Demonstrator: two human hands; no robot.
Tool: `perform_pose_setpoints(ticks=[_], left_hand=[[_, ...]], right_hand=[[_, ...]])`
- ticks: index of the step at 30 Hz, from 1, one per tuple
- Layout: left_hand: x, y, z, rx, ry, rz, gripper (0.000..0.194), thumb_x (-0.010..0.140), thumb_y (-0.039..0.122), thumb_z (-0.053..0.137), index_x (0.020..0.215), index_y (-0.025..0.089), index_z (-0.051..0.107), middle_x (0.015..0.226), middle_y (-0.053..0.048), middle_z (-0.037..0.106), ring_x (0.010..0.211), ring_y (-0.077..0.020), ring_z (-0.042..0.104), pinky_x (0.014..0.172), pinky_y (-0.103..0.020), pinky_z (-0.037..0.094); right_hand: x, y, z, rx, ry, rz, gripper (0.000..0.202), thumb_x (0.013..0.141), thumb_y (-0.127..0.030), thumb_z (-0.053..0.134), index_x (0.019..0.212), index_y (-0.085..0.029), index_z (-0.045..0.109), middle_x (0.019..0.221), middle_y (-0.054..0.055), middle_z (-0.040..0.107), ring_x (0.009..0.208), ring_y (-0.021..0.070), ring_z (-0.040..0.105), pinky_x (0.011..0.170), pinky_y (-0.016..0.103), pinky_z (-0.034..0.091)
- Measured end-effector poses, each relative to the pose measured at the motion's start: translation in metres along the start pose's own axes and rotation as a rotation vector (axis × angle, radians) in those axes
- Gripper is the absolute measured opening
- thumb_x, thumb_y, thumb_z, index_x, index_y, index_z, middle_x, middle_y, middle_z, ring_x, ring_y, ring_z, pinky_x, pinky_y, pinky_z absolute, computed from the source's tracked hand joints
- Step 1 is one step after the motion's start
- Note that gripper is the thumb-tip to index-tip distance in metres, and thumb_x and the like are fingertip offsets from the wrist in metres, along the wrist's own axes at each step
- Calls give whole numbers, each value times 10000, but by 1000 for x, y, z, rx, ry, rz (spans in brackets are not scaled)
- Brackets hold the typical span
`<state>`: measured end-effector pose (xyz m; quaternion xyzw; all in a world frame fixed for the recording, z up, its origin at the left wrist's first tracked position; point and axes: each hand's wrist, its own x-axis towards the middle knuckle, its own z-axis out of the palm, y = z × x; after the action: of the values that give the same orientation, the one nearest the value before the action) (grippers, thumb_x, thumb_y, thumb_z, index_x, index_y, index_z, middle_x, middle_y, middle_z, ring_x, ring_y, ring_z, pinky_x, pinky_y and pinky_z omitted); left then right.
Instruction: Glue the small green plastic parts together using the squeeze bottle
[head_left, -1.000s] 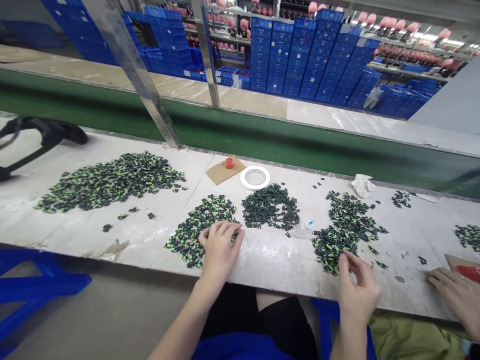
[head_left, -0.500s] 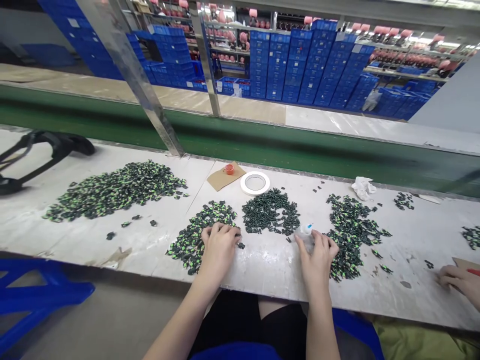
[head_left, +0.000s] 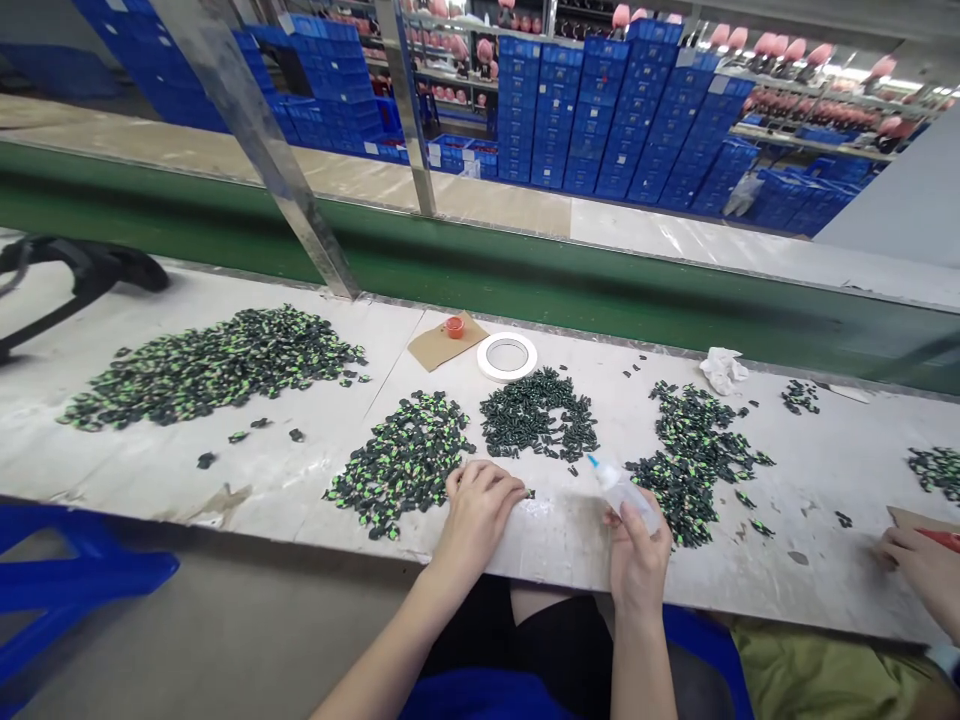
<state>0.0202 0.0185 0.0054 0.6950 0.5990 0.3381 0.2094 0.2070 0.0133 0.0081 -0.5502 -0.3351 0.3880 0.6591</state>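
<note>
My right hand (head_left: pixel 640 545) is wrapped round a small clear squeeze bottle (head_left: pixel 624 494) with a blue tip, tilted up and to the left above the table. My left hand (head_left: pixel 484 505) rests low on the table, its fingers closed at the right edge of a pile of black-and-green parts (head_left: pixel 409 455). A small dark part (head_left: pixel 529 494) shows at its fingertips; most of the grip is hidden. Between and beyond my hands lies a heap of small dark pieces (head_left: pixel 517 415). Another pile of black-and-green parts (head_left: pixel 694 460) spreads beside the bottle.
A large black-and-green pile (head_left: pixel 225 365) covers the left side. Behind stand a white tape roll (head_left: pixel 487 366) and a red cap (head_left: pixel 454 327) on cardboard (head_left: pixel 431 350). Crumpled tissue (head_left: pixel 722 370) lies at the back. At far right, another person's hand (head_left: pixel 915 560) holds something red.
My right hand has lifted the bottle, and its blue tip now points up-left. My left hand has shifted right, away from the black-and-green pile, with a dark part at its fingertips.
</note>
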Motion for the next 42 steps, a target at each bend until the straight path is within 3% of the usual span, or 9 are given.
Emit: perform_pose_setpoints(ticks=[3,9,15,18,42], left_hand=[[-2,-5,-3,-23,-3,2,107,839,183,625,878,252,698,904,-33,722,957,-242,581,857,-408,315],[4,-10,1,-89,-72,35,190,816,132,619,941,259,686,962,-22,750,1040,-244,611,915,-416,328],[5,-9,7,-145,-42,-27,136,797,155,651,901,241,670,908,-19,768,870,-212,693,941,-434,322],[3,-8,7,-168,-16,-53,104,792,174,666,874,238,664,873,-11,775,883,-218,701,962,-443,305],[0,-8,10,-86,51,-34,84,790,177,696,790,260,703,854,23,775,868,-210,701,941,-429,309]], right_hand=[[-1,7,1,18,54,37,367,654,-512,735,736,-180,602,670,21,619,557,145,538,468,251,404],[-4,6,11,-198,42,38,435,663,-582,703,676,-156,615,597,22,621,533,150,532,494,262,436],[-7,2,18,-353,-3,4,432,683,-582,677,664,-154,624,600,40,651,568,180,574,540,275,462],[-8,2,17,-406,-32,6,421,696,-573,670,657,-157,620,578,34,638,557,176,563,533,270,454],[-10,-4,20,-467,-27,27,414,696,-562,647,627,-156,601,552,2,571,549,154,498,529,258,413]])
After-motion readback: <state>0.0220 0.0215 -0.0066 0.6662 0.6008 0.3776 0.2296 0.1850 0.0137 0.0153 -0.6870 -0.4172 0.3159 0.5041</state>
